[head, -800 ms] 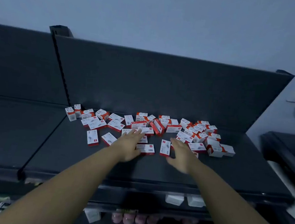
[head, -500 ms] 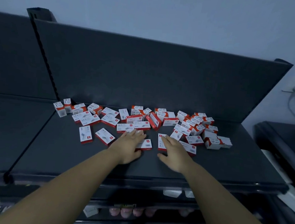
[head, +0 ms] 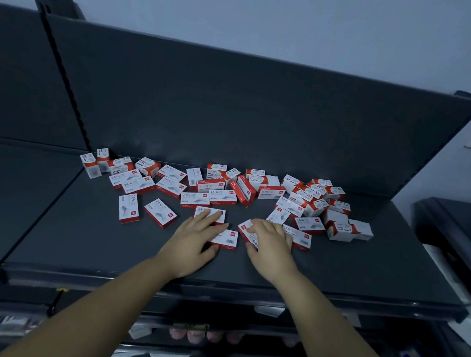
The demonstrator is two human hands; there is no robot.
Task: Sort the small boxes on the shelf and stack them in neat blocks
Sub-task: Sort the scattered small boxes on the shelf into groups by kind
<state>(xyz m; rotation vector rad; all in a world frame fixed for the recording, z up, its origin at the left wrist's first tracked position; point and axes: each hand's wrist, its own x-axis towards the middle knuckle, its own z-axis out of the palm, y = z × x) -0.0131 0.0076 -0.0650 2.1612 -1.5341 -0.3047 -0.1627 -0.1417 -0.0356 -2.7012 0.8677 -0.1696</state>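
Small boxes (head: 223, 197) lie loose across the shelf (head: 362, 272), none stacked yet.
My left hand (head: 195, 240) has slid forward and lies flat, fingers straight, on two front boxes (head: 228, 239); my right hand (head: 271, 243) has closed round a tilted box (head: 245, 228), so I judge gathering starts here.

The dark grey shelf (head: 334, 270), with an upright back panel (head: 234, 107), carries a loose scatter of red-and-white small boxes (head: 221, 197), mostly lying flat in a band near the back. A few at the right seem piled on each other. Nearest the front lie a barcode-marked box (head: 228, 238) and an angled box (head: 244, 227).
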